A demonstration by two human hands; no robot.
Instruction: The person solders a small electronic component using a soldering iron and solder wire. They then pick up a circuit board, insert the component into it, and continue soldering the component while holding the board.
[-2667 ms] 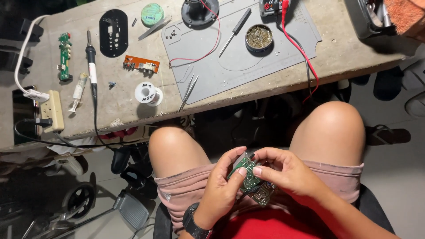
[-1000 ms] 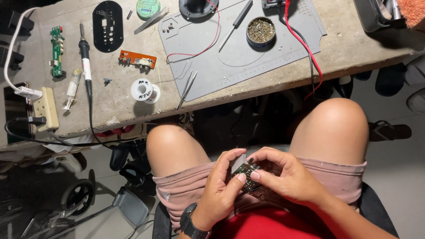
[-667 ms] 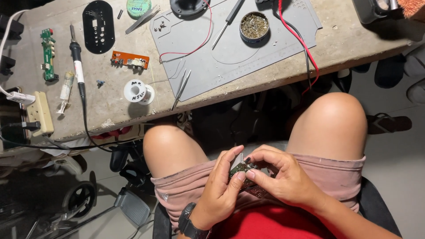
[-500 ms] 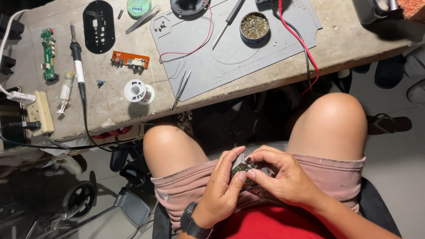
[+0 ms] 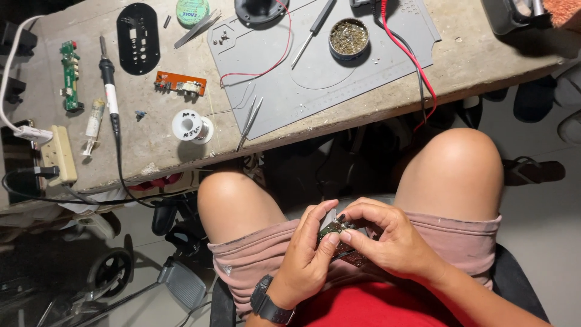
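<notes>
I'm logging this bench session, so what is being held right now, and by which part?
A small green circuit board, pinched along its edges between the fingertips of the left hand and right hand, over the lap.

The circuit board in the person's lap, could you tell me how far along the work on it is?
Done: the black cover plate lies off on the bench. In hand: both the left hand and right hand pinch the small green circuit board over the lap. Left: the soldering iron, solder spool and tweezers lie untouched.
</notes>
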